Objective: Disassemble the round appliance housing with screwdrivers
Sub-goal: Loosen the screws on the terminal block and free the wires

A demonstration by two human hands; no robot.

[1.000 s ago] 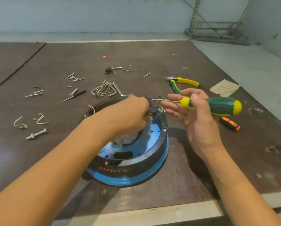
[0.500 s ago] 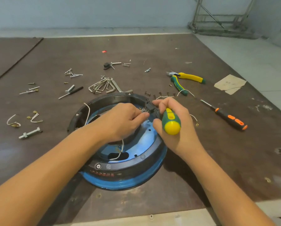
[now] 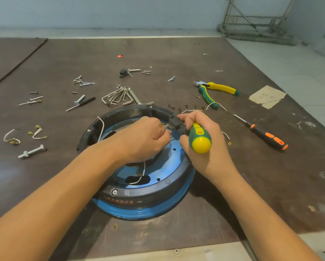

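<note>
Housing [image 3: 148, 193] sits on the dark table [image 3: 233, 185] just in front of the person, open side up, black ring over blue shell. It lies flat, prob. so both hands can work inside w/o holding it.

Right hand [image 3: 212, 147] is closed round the green-yellow screwdriver [image 3: 199, 140], whose yellow butt end faces the camera. The shaft points away, toward a small black block [image 3: 176, 122] on the far rim, but the tip is hidden by the fingers. This steep grip lets the hand push along the tool axis, I think.

Left hand [image 3: 144, 138] is curled inside the ring, fingertips at the metal terminals beside the block. Whether it pinches a terminal or only steadies there, I cannot tell. A white wire [image 3: 142, 172] hangs below this hand into the blue shell.

Spare tools lie near on the right: orange-black screwdriver [image 3: 265, 135] and pliers [image 3: 218, 90]. Hex keys [image 3: 118, 97], loose screws [image 3: 82, 81] and a bolt [image 3: 32, 151] are spread behind and left of the housing, well apart from it, prob. so removed parts do not mix w/ the work.

Step in hand, as I judge: freeing the black block from the rim.
</note>
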